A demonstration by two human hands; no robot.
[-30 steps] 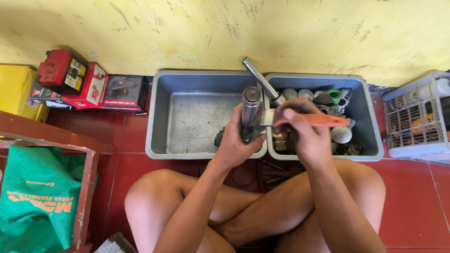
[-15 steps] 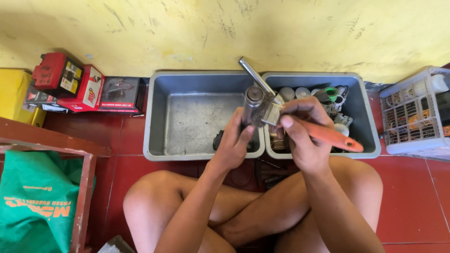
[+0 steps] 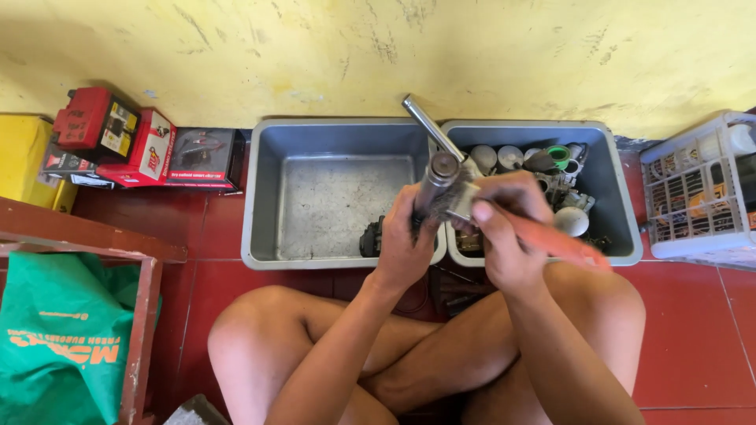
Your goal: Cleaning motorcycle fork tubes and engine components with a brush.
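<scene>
Since half a second ago, the right hand (image 3: 508, 236) has swung its orange-handled brush (image 3: 551, 240) toward 4 o'clock. Left hand (image 3: 405, 240) grips the grey metal tube (image 3: 435, 182), upright above the bins' (image 3: 339, 201) divide.

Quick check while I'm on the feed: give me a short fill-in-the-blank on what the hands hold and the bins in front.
1. The left hand grips a metal ____-shaped part.
2. The right hand holds a brush with an ____ handle.
3. The right grey bin holds small parts; the left grey bin is nearly ____.
4. The wall behind the bins is painted ____.

Missing words: tube; orange; empty; yellow
</scene>
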